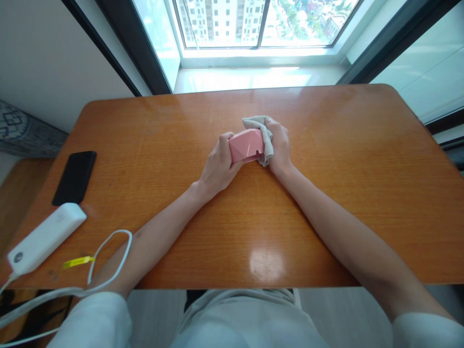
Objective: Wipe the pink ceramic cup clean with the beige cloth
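head view: a wooden bench [344,145] spans the scene, with a window [224,24] beyond its far edge. over the middle of the bench, toward the far side, is an angular pink object [245,145] with a small notch low on its right end; its exact kind i cannot tell. the left hand [219,159] grips its left end, thumb on top and fingers wrapped around the far side and below. the right hand [281,145] is closed on a crumpled light grey cloth [267,140], which is pressed against the object's right end and stands up above it.

at the left of the bench a black phone [74,178] lies flat, just beside the end of a white oblong device [47,237] with a round grey button. a white cable [43,300] loops in front of the left forearm, bearing a yellow tag [77,262].
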`<action>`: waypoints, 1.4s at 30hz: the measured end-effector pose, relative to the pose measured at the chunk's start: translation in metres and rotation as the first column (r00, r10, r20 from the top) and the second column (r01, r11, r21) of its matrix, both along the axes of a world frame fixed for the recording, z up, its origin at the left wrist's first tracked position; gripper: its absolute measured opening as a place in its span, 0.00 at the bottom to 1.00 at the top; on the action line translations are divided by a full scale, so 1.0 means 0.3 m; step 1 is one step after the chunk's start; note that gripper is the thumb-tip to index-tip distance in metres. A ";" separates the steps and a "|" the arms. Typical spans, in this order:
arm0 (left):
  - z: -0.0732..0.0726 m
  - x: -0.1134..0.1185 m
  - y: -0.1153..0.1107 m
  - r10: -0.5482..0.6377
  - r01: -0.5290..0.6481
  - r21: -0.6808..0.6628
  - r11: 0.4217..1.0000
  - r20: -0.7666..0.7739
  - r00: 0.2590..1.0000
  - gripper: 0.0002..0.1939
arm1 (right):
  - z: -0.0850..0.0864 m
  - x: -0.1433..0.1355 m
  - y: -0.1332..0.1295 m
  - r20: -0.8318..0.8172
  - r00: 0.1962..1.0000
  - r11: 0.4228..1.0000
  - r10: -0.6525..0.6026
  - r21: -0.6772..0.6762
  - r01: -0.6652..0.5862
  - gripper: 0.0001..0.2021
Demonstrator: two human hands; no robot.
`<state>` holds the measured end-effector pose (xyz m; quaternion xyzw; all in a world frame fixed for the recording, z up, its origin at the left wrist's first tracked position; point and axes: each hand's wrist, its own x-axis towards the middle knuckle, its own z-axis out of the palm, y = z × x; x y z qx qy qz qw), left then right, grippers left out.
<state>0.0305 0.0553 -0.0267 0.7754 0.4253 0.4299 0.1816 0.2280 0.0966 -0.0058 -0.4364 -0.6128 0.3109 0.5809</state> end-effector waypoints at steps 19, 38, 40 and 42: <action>0.028 0.001 -0.025 0.033 -0.034 -0.036 0.999 -0.025 0.999 0.22 | 0.169 -0.092 -0.173 0.739 0.627 0.933 -0.247 0.355 -0.051 0.21; -0.028 0.005 0.015 -0.001 0.003 0.026 1.000 -0.051 0.999 0.21 | 0.159 -0.115 -0.165 0.705 0.681 0.939 -0.199 0.336 -0.073 0.19; -0.021 0.005 0.013 -0.019 0.019 0.018 1.000 -0.010 1.000 0.22 | 0.161 -0.099 -0.151 0.685 0.701 0.941 -0.198 0.332 -0.058 0.17; -0.012 0.006 0.010 -0.034 0.034 0.020 0.999 0.023 0.999 0.25 | 0.162 -0.083 -0.134 0.656 0.734 0.949 -0.176 0.312 -0.052 0.16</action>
